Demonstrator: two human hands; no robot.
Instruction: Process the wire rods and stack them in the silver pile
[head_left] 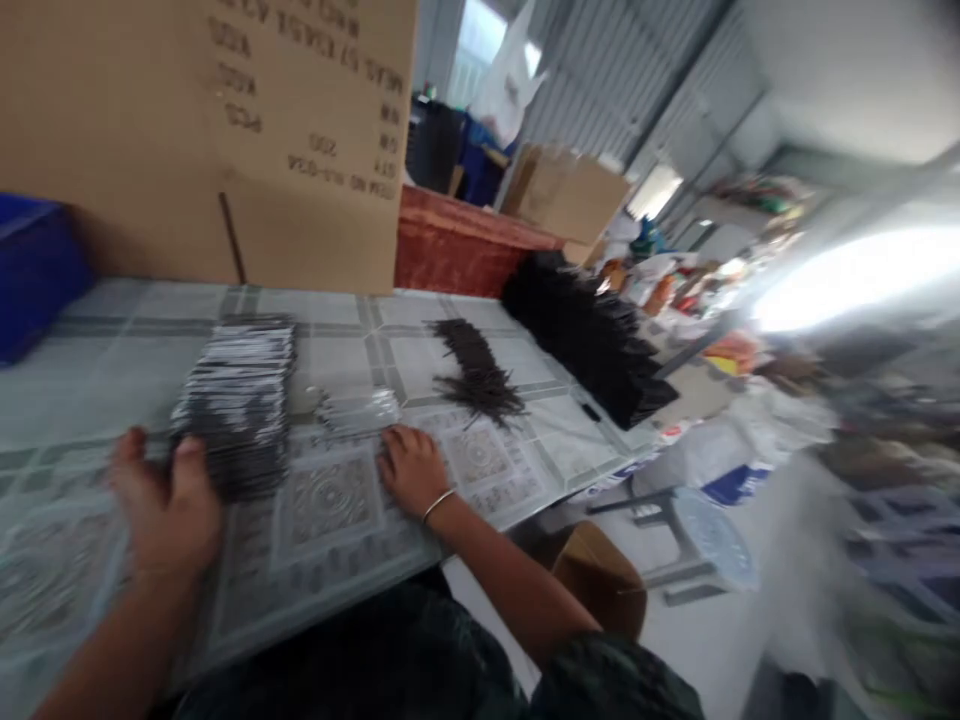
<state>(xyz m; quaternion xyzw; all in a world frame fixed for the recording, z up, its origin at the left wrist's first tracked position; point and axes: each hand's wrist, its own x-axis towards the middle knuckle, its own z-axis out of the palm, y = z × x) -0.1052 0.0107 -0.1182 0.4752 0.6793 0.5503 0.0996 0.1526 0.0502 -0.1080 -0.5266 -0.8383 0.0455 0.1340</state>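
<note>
A long stack of thin, dark, silvery-edged pieces [244, 400], perhaps plastic-wrapped, lies on the patterned tablecloth [330, 500]. At its near left corner is my left hand [165, 510], thumb and fingers apart; blur hides whether it touches the stack. My right hand [412, 470] rests on the cloth with its fingers stretched out and loosely bent. Just beyond its fingertips lies a small clear plastic piece [360, 410], too blurred to name. A loose pile of dark thin strips [480, 375] sits farther back, right of the plastic.
A large cardboard box [315, 230] with upside-down print stands at the back, a blue bin [37, 270] at the left edge. A long black heap [592, 340] runs along the table's right side. A stool [712, 540] and an open brown carton [600, 575] are on the floor.
</note>
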